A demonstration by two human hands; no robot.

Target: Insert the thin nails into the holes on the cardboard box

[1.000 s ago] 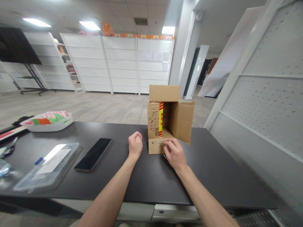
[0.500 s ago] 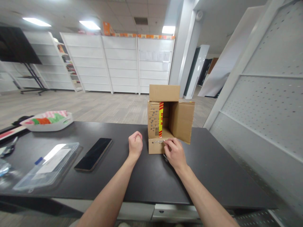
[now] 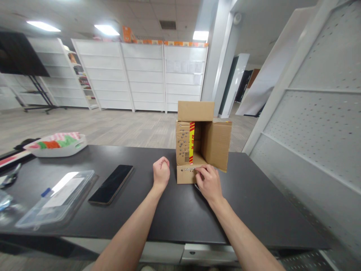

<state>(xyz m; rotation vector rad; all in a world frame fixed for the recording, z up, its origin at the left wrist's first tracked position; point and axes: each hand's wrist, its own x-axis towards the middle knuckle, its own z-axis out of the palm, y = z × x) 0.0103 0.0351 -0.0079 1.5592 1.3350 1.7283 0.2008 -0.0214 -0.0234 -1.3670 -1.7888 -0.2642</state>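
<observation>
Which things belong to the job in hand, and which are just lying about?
Probably in use:
cardboard box
small dots on its lower flap
right hand, at that flap
left hand, fisted

Probably lying about:
phone
clear plastic case
white basket with cloth

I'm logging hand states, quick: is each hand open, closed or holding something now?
Left hand: closed in a fist; any contents hidden.
Right hand: closed, fingertips at the lower cardboard flap; anything pinched cannot be told.

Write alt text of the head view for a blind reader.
A person's bare right hand has its fingers at the lower flap of an open brown cardboard box, by a row of small silvery dots. The left hand is closed beside the box; a black rectangular phone and a flat clear plastic case lie farther left.
</observation>
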